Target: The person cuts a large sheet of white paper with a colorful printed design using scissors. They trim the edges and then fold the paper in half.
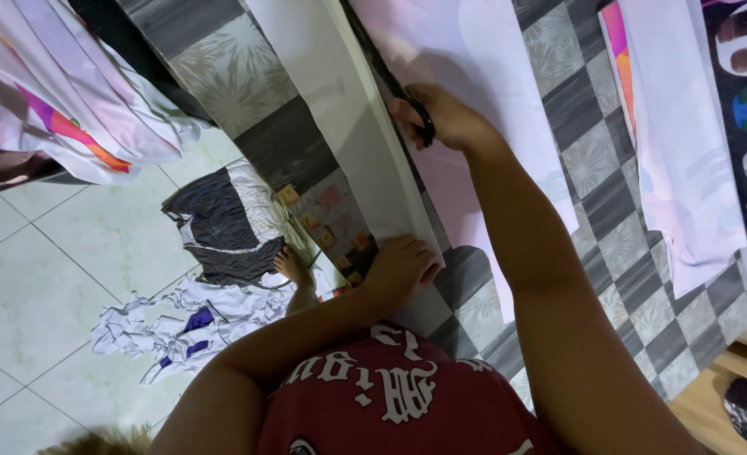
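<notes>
White fabric lies along the checkered table's left edge, and both hands are on it. The right hand is curled around black scissors, fingers through the handles, blades running up the cloth. The left hand presses flat, fingers together, pinning the near end. Below the edge, cloth scraps litter the tiled floor.

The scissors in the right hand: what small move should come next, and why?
Probably another short snip forward. The right hand holds black scissors on the white fabric sheet, while the left hand presses its near edge flat on the checkered table.
</notes>
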